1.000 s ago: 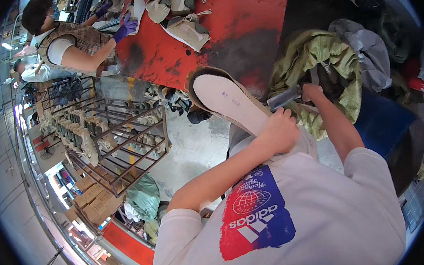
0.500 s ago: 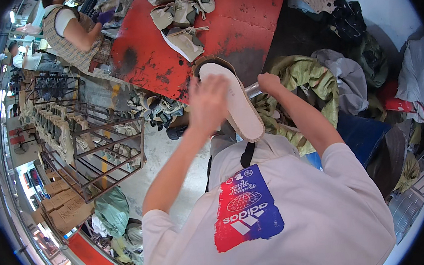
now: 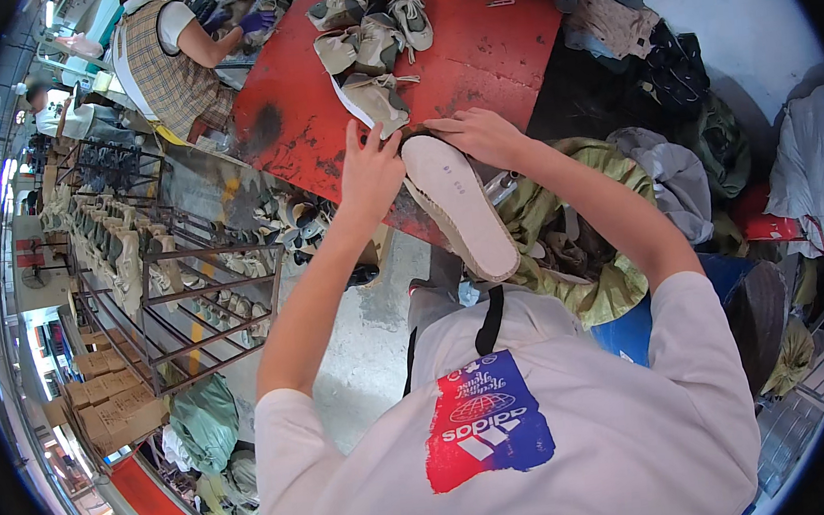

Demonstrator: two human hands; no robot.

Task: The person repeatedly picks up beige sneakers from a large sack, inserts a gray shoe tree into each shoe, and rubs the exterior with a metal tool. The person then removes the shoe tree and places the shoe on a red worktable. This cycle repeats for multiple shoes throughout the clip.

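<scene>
In front of my waist an unfinished shoe (image 3: 461,205) stands out bottom up at a slant, with a white insole board facing me and a tan upper around its edges. My left hand (image 3: 372,173) is at the left side of its far end, fingertips on the upper's edge and some fingers raised. Over the same far end reaches my right hand (image 3: 482,140), its fingers bent onto the upper's rim from the right. What the fingertips pinch is partly hidden. A shiny metal bar (image 3: 500,189) shows just right of the shoe, below my right wrist.
Several beige-grey shoes (image 3: 376,42) lie on the red worn table (image 3: 483,58) ahead. At left stands a metal rack (image 3: 194,313) with rows of shoes. A yellow-green sack (image 3: 609,174) of shoe parts sits at right. A person (image 3: 169,59) in a plaid apron works at far left.
My left hand has slid off the insole to the shoe's far left edge. My right hand has left the metal bar and come to the shoe's far end.
</scene>
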